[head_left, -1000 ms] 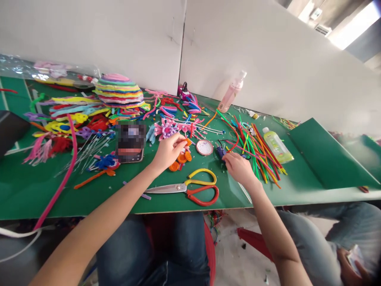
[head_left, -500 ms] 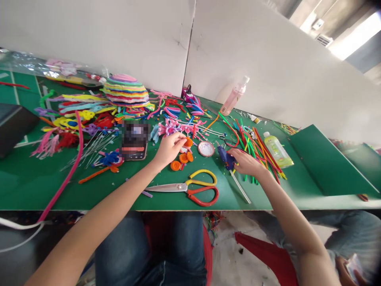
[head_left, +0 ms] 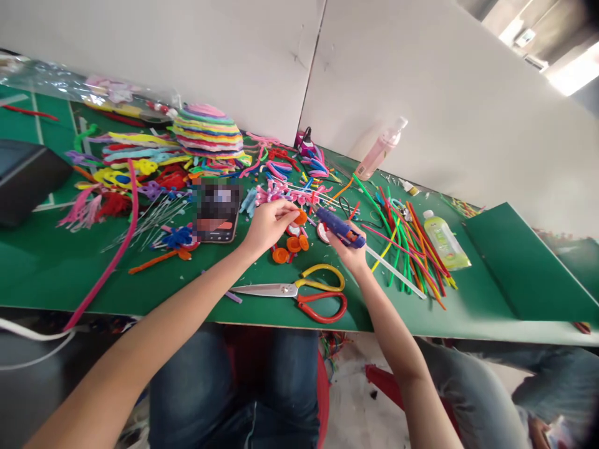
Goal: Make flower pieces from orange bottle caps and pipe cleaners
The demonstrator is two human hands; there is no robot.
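Observation:
Between the fingertips of my left hand [head_left: 275,226] is a small orange coil [head_left: 301,217] that looks wound from pipe cleaner. My right hand [head_left: 350,248] is wrapped round a blue glue gun [head_left: 340,227]; its nozzle points left, close to the coil. A clear glue stick [head_left: 397,272] juts from the back of the gun. Several more orange coils [head_left: 281,255] lie just below my left hand. A round white lid-like disc [head_left: 322,233] is partly hidden behind my right hand. Scissors [head_left: 290,290] with one yellow and one red handle lie nearer me.
A phone [head_left: 219,215] lies left of my hands. Behind it are a striped pipe-cleaner dome [head_left: 208,132] and bundles of pipe cleaners. Loose pipe cleaners [head_left: 412,249] and a green bottle [head_left: 445,240] are at right; a pink bottle [head_left: 381,149] leans at the wall. Another person's legs [head_left: 552,374] show lower right.
My right hand has lifted the glue gun off the table and brought it left, nozzle towards the orange coil. My left hand still pinches the coil.

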